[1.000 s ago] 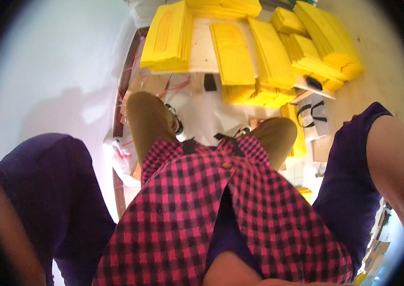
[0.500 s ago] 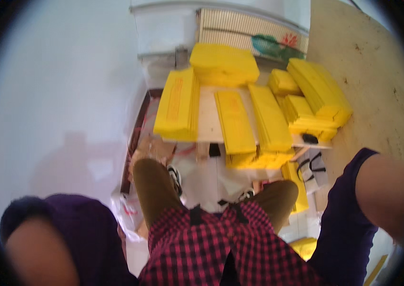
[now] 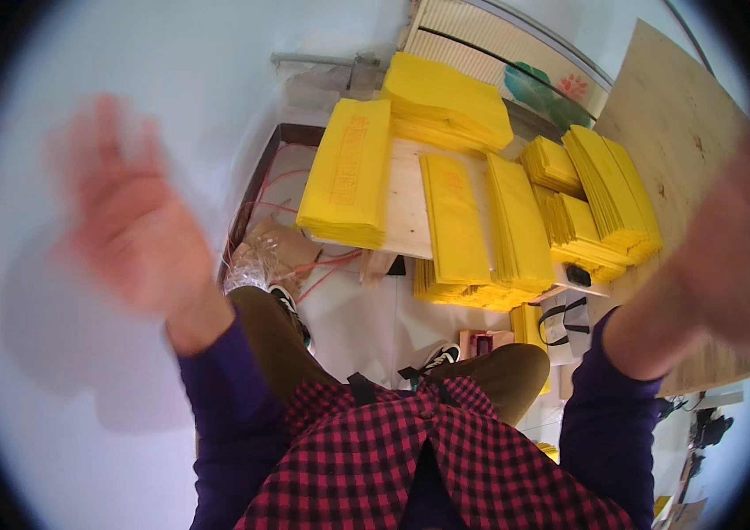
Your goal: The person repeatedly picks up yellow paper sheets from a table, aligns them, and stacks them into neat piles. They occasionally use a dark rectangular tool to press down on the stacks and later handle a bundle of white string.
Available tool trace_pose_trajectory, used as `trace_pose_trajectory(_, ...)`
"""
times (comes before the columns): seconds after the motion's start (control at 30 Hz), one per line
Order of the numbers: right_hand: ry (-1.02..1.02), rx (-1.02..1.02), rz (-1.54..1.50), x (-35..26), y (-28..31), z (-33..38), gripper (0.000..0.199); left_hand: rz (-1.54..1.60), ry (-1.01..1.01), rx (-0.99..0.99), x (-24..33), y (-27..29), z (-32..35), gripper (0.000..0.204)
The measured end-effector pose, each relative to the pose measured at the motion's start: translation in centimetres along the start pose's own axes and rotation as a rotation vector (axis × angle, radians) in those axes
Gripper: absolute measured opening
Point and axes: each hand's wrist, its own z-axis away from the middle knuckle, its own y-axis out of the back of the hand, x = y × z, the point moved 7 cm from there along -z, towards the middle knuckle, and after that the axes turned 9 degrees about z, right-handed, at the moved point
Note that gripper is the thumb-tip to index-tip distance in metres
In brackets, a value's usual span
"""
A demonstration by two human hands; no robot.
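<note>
My left hand (image 3: 132,216) is raised at the left in front of the pale wall, blurred by motion. Its fingers are spread and nothing is in it. Near the right rim my right hand (image 3: 728,247) is also raised; its fingers are smeared and partly lost in the dark edge. Neither hand touches the stacks of flat yellow sheets between them. One printed yellow stack (image 3: 346,172) lies at the table's left, a broad stack (image 3: 450,99) behind it, and narrower stacks (image 3: 456,221) (image 3: 518,225) along the front.
More yellow stacks (image 3: 613,190) lean at the right beside a large wooden board (image 3: 684,115). A small black object (image 3: 578,276) sits at the table's front edge. Below are a grey bag with black handles (image 3: 567,322), a box (image 3: 485,343), and crumpled brown paper (image 3: 273,247) with pink string.
Both forearms have swung up, bringing both hands into view at the left and right. The view has tilted and shifted slightly; the yellow stacks look otherwise unchanged.
</note>
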Motion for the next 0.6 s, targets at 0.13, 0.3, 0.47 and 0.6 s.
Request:
trace_pose_trajectory(0.13,-0.494,0.07,-0.044,14.8,-1.9,9.1,0.051,-0.711,0.646,0.069,-9.8,15.5,7.3,0.066)
trace_pose_trajectory(0.3,-1.355,0.152,0.222,29.6,-3.2,26.1,0.06,-0.669,1.062,0.238,-14.7,24.3,14.8,0.073)
trace_pose_trajectory(0.47,-1.389,0.152,0.312,34.1,-3.8,31.0,0.057,-0.607,1.095,0.337,-17.0,27.6,15.2,0.059)
trace_pose_trajectory(0.6,-1.383,0.067,0.432,36.7,-4.4,30.4,0.051,-0.625,1.222,0.427,-18.7,28.8,15.9,0.051)
